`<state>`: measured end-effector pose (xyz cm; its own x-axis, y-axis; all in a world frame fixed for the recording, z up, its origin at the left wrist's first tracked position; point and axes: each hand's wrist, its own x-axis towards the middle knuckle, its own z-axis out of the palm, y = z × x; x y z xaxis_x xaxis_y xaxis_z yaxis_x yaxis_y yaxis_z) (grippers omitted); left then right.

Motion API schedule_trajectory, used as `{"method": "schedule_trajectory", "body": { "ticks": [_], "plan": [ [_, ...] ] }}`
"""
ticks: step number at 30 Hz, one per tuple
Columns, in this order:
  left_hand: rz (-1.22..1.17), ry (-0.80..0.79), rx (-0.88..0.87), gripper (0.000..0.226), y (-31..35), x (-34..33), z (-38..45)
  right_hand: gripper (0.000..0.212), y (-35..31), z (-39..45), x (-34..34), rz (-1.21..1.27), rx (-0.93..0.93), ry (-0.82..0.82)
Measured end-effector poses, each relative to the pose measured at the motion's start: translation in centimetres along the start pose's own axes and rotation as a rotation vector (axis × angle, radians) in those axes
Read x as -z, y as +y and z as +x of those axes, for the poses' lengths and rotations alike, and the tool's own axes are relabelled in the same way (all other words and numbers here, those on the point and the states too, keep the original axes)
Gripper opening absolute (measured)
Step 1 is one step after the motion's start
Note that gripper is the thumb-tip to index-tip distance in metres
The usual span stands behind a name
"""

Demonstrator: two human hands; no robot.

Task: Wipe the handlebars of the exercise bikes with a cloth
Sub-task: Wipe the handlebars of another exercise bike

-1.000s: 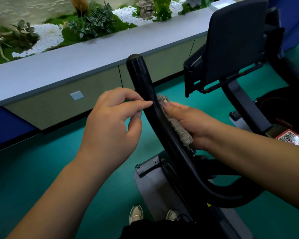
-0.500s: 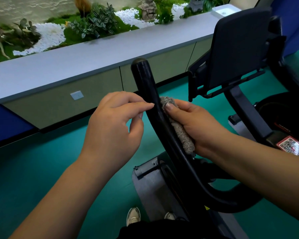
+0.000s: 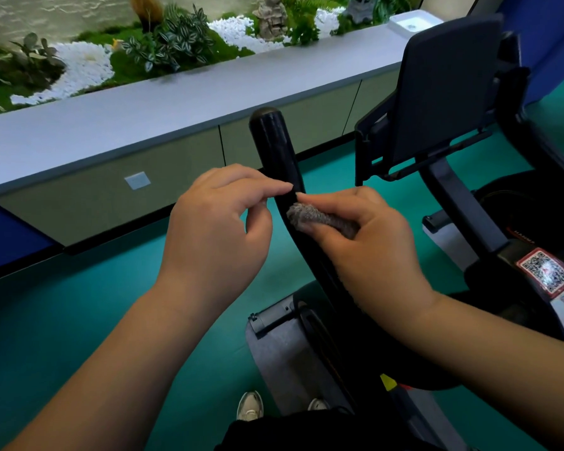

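A black curved handlebar [image 3: 275,148] of an exercise bike rises in the middle of the head view. My right hand [image 3: 368,245] grips a grey fuzzy cloth [image 3: 310,216] and presses it against the bar's right side. My left hand [image 3: 215,229] is on the bar's left side, its forefinger tip touching the bar and the other fingers loosely curled, holding nothing. The bar's lower part is hidden behind my right hand.
A black console panel [image 3: 443,92] stands right of the bar, on a frame with a QR sticker [image 3: 544,271]. A grey ledge [image 3: 144,109] with a planter of plants and white pebbles runs behind. Teal floor [image 3: 79,320], the bike's grey base [image 3: 284,353] and my shoes lie below.
My right hand has turned and rolled the cloth so it now lies across the bar instead of along it. My left forefinger stays on the bar.
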<state>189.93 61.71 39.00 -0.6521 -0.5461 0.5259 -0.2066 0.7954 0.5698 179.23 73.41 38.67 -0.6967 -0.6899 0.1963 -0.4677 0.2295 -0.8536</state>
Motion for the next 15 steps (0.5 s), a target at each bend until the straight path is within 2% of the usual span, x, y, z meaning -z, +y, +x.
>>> {"method": "schedule_trajectory", "body": {
  "ticks": [4,6,9,12,15],
  "plan": [
    [-0.021,-0.03,0.005,0.029,-0.1,0.1,-0.3,0.036,0.1,-1.5,1.3,-0.127,0.101,-0.11],
    [-0.026,-0.074,0.031,0.026,0.0,0.3,-0.5,0.038,0.0,-1.9,2.0,-0.152,0.088,-0.145],
    [-0.096,-0.113,0.251,0.014,0.8,1.0,-1.2,0.042,-0.8,-1.5,2.4,-0.191,0.117,-0.07],
    [-0.351,-0.161,0.486,0.011,2.0,1.7,-2.0,0.035,-2.2,-0.8,1.8,-0.177,0.147,0.085],
    [-0.604,-0.183,0.611,0.014,3.3,1.7,-2.7,0.032,-3.1,-1.3,0.3,-0.163,0.161,0.086]
  ]
}}
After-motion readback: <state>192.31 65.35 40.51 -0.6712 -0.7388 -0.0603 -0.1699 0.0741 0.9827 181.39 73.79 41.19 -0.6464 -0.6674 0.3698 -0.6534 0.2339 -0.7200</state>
